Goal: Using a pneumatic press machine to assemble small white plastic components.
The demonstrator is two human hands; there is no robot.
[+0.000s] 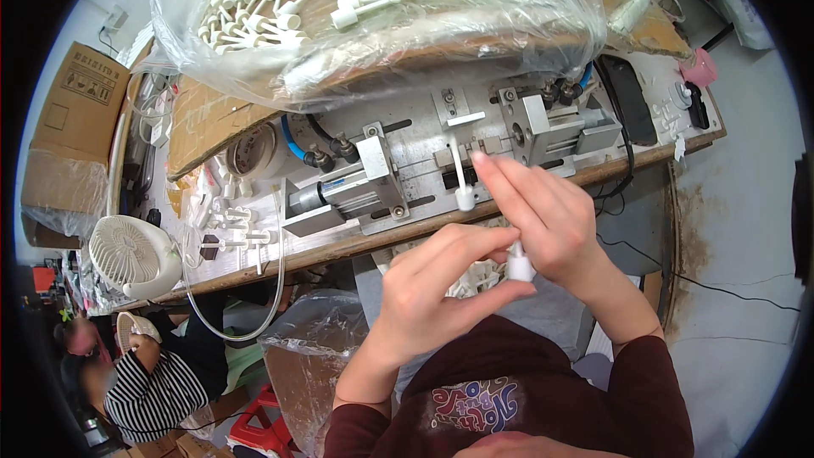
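My left hand (437,284) is in front of the bench, its thumb and forefinger curved around a white plastic stick with a round cap (520,266). Most of that stick's stem is hidden by my fingers and right palm. Close beside it, my right hand (547,216) reaches up-left with fingers stretched out together; its thumb is hidden. Its fingertips are nearest another white capped stick (459,171), which stands in the metal fixture (441,158) with its cap toward me. Whether those fingertips touch it, I cannot tell.
Pneumatic clamps flank the fixture: a left cylinder (343,191) and a right cylinder (560,131). Behind is a plastic-lined box of white capped sticks (280,13). A white fan (136,256), loose sticks (242,225) and a tape roll (254,153) lie left. Another person (157,386) sits lower left.
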